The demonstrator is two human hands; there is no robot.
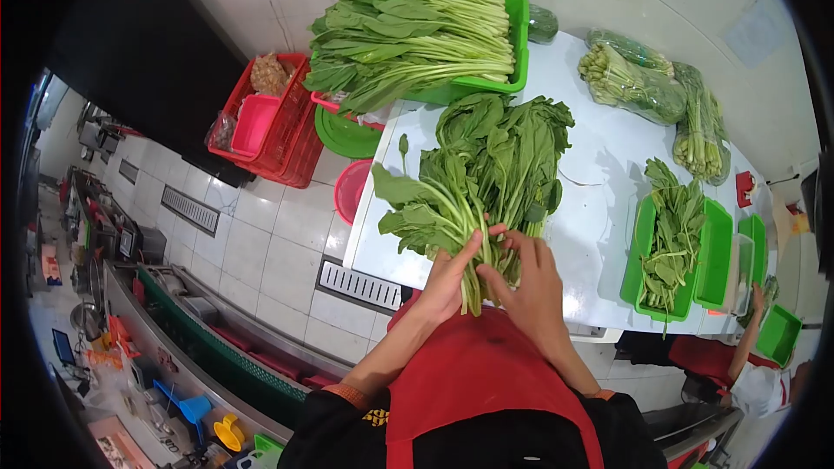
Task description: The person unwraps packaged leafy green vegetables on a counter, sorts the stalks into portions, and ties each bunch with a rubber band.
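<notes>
A bunch of leafy greens (439,200) with pale green stems is held over the near edge of the white table. My left hand (449,282) is closed around its stems from the left, thumb up along them. At the stems' right side, my right hand (532,282) is curled with its thumb and fingers around some of them; its fingertips are partly hidden among the stems. Just beyond both hands lies a larger pile of loose leafy greens (512,143) on the white table (595,247), with its lower part behind my hands.
A green crate (519,35) heaped with greens stands at the back. Bagged greens (638,78) lie back right; a green tray (641,252) of trimmed greens sits at right. Left are a red crate (300,152) and pink basin (350,191). Another person's arm (749,339) reaches in far right.
</notes>
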